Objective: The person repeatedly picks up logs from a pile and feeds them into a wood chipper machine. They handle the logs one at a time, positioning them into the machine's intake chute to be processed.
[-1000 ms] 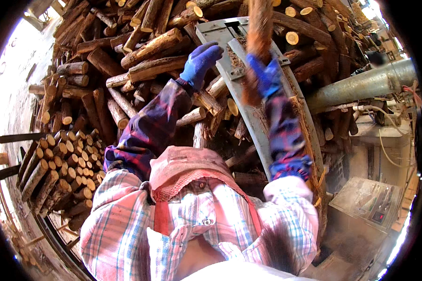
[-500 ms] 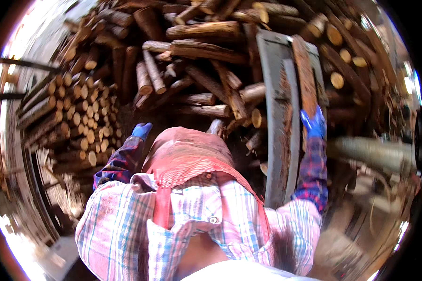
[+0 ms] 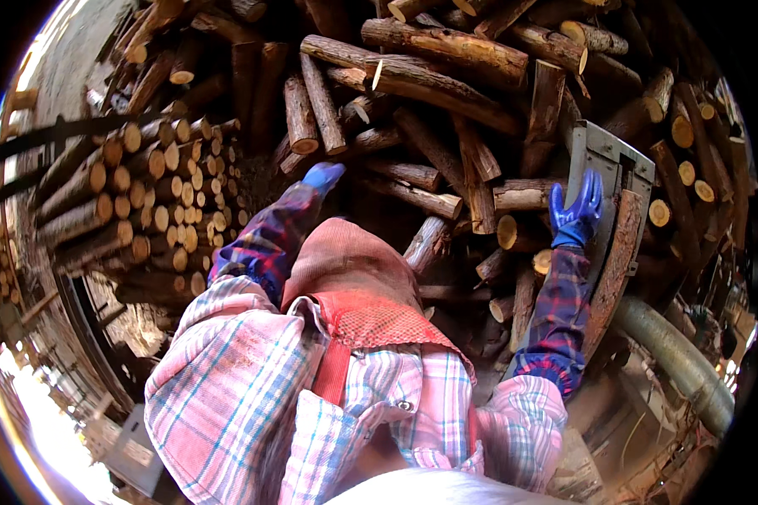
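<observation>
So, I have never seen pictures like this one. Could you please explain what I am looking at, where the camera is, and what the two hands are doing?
The camera sits on a person's head and looks down through a very wide lens, so straight edges bend near the rim. At the bottom you see the person's own body: a plaid shirt and a reddish cloth over the chest.

There is no machine arm here, only two hands in blue gloves. The left hand reaches out toward a big pile of cut logs; whether it already touches a log cannot be told. The right hand lies open and flat on a grey metal chute, with a strip of bark-covered wood beside it. Neither hand grips anything.

More stacked logs show their round ends on the left, and a thick grey pipe runs at the lower right.
</observation>
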A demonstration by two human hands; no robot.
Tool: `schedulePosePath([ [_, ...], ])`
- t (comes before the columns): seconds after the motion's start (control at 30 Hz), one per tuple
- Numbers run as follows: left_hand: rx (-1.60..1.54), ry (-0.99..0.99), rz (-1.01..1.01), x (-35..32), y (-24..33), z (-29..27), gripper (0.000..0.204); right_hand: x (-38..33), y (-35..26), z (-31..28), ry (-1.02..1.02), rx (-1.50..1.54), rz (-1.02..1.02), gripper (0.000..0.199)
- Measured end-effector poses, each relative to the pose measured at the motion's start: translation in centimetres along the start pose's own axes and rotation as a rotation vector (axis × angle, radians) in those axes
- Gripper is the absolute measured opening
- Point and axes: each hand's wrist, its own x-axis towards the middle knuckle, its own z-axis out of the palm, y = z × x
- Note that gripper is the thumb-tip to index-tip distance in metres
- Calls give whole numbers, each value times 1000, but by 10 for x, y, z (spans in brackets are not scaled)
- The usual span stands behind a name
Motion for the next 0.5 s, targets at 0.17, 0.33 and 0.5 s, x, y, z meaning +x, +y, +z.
schedulePosePath([
  [0.17,-285,-62,-93,88,147,39,36,2,20,19,-98,-136,86,70],
  [0.33,-221,342,382,242,201,1,77,26,11,30,-111,-58,90,64],
  [0.5,-453,15,127,234,240,37,70,22,16,35,-139,-107,148,65],
])
